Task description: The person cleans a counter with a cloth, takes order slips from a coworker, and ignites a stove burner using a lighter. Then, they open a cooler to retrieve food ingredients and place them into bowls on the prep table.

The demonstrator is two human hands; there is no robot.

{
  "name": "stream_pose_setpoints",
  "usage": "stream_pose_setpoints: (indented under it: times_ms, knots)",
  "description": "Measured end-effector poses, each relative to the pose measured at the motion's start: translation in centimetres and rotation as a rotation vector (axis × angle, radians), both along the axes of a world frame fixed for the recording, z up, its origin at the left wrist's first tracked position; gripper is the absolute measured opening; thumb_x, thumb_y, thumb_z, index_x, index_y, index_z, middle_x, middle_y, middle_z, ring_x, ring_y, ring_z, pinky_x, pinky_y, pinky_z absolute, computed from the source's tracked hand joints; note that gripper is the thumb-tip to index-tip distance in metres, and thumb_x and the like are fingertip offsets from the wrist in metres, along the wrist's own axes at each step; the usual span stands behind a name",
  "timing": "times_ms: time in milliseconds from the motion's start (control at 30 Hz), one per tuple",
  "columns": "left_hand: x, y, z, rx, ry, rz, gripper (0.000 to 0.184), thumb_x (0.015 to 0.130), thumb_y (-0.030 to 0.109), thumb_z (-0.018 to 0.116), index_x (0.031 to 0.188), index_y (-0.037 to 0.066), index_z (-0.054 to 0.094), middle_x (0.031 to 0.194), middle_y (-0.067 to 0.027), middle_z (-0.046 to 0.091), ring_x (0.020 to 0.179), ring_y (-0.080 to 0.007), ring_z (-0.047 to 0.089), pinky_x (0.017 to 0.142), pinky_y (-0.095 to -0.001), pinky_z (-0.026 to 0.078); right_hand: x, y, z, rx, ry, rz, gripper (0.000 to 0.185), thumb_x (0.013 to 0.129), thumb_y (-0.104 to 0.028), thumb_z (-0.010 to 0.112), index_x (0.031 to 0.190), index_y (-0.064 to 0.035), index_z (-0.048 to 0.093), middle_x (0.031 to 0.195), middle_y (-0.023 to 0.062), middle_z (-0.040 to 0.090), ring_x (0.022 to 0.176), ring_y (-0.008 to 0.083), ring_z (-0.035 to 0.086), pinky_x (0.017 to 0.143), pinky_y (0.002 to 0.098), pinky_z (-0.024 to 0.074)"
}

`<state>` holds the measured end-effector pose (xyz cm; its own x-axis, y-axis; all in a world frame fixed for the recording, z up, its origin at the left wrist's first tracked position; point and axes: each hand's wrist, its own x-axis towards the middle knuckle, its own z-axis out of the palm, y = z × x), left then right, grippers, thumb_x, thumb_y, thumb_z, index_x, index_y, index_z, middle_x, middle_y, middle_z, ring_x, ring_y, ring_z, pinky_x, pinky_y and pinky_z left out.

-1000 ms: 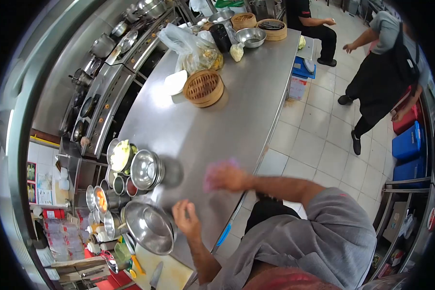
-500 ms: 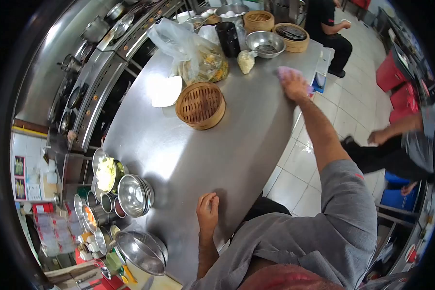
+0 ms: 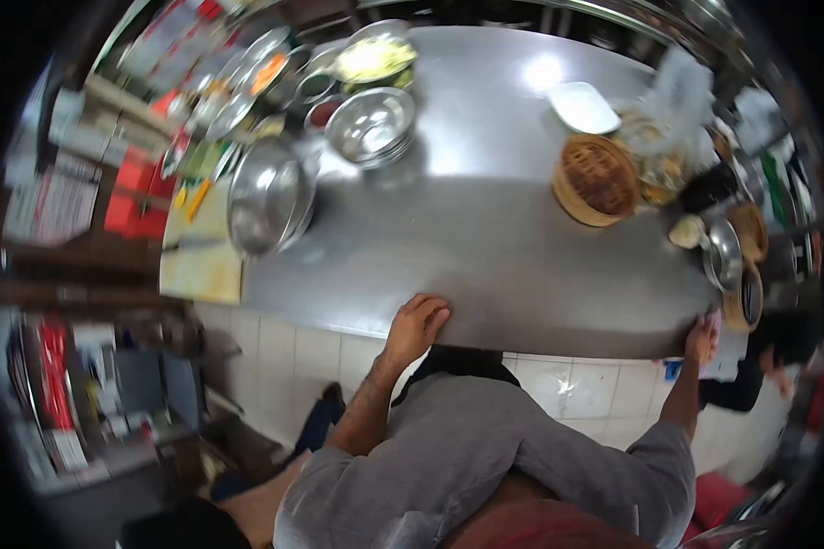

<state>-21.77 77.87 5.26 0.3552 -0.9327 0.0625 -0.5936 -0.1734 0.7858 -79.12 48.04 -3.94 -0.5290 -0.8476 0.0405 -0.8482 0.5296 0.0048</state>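
Pink cloth [image 3: 715, 323] in right hand [image 3: 701, 342]

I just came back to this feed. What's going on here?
The right hand is on a pink cloth at the right end of the steel table. The left hand, loosely curled with nothing visible in it, is by the near edge. A bamboo steamer stands toward the right, near a white dish. At the left, a knife lies on a cutting board.
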Motion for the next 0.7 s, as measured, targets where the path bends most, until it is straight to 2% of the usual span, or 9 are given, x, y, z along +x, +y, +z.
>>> stream_pose_setpoints:
  times_ms: [67,133,200,267,400,500,567,633,700]
  knots:
    - [-1.1,2.7,-0.4,-0.007,0.023,0.042,0.013,0.081,0.014,0.060,0.088,0.003,0.060,0.087,-0.0103,0.058,0.074,-0.0259,0.057,0.065,-0.0343,0.047,5.4,3.0,3.0,0.083,0.072,0.075,0.058,0.084,-0.056,0.036,0.134,-0.0285,0.032,0.138,0.0069,0.032,0.122,0.0337,0.033,0.098,0.0514,0.0254]
    - [-2.0,4.9,-0.9,0.008,0.074,0.109,0.013,0.081,0.014,0.060,0.087,0.003,0.060,0.085,-0.0103,0.058,0.074,-0.0260,0.057,0.064,-0.0347,0.047,10.2,6.2,3.3,0.138,-0.085,0.322,0.055,0.086,-0.051,0.040,0.134,-0.0256,0.033,0.136,0.0073,0.036,0.122,0.0323,0.034,0.097,0.0491,0.0273]
    - [-2.5,6.4,-1.3,-0.019,0.042,0.114,0.014,0.083,0.015,0.059,0.090,0.002,0.060,0.088,-0.0091,0.058,0.072,-0.0220,0.057,0.062,-0.0307,0.047,15.9,10.0,-0.3,-0.279,-0.030,0.950,0.053,0.086,-0.045,0.044,0.134,-0.0231,0.035,0.134,0.0080,0.038,0.121,0.0314,0.035,0.096,0.0488,0.0280]
    - [-2.8,7.6,-1.1,-0.046,0.048,0.175,0.014,0.083,0.014,0.060,0.090,0.002,0.060,0.087,-0.0094,0.058,0.072,-0.0222,0.057,0.062,-0.0311,0.047,25.6,13.8,1.2,-0.072,0.067,0.888,0.053,0.086,-0.045,0.044,0.132,-0.0188,0.037,0.132,0.0139,0.038,0.120,0.0370,0.034,0.096,0.0492,0.0283]
    - [-2.2,11.2,-1.5,-0.113,0.031,0.276,0.014,0.083,0.014,0.060,0.090,0.002,0.060,0.089,-0.0101,0.058,0.073,-0.0232,0.058,0.060,-0.0308,0.047,41.8,14.0,3.9,-0.074,-0.084,1.220,0.055,0.085,-0.045,0.043,0.132,-0.0171,0.036,0.134,0.0144,0.035,0.122,0.0382,0.029,0.098,0.0504,0.0237]
    - [-1.8,15.4,-4.1,-0.096,0.129,0.445,0.017,0.083,0.016,0.060,0.091,0.001,0.060,0.089,-0.0111,0.058,0.072,-0.0231,0.058,0.059,-0.0307,0.047,53.4,13.8,3.3,-0.173,-0.113,1.333,0.051,0.086,-0.042,0.042,0.130,-0.0164,0.037,0.129,0.0132,0.038,0.116,0.0374,0.034,0.096,0.0512,0.0255]
    - [-1.6,18.1,-6.3,-0.028,0.222,0.553,0.017,0.082,0.016,0.061,0.091,0.001,0.060,0.089,-0.0112,0.058,0.071,-0.0228,0.058,0.060,-0.0309,0.047,59.6,17.7,4.0,-0.153,-0.170,1.484,0.044,0.083,-0.028,0.049,0.125,-0.0156,0.043,0.124,0.0121,0.043,0.110,0.0351,0.038,0.092,0.0481,0.0312]
    - [-2.4,21.9,-10.3,0.026,0.423,0.735,0.019,0.081,0.020,0.061,0.090,0.003,0.061,0.087,-0.0132,0.058,0.069,-0.0260,0.058,0.065,-0.0353,0.046,63.8,27.0,4.3,-0.227,-0.351,2.087,0.041,0.076,-0.012,0.053,0.117,-0.0147,0.052,0.117,0.0108,0.049,0.105,0.0324,0.042,0.088,0.0421,0.0375]
    - [-3.4,23.5,-14.7,0.028,0.489,0.839,0.019,0.081,0.019,0.061,0.090,0.003,0.061,0.087,-0.0135,0.058,0.069,-0.0264,0.058,0.065,-0.0357,0.046,63.8,33.7,3.7,-0.079,-0.574,2.363,0.039,0.069,-0.001,0.053,0.105,-0.0134,0.061,0.105,0.0084,0.055,0.096,0.0304,0.048,0.080,0.0393,0.0423]
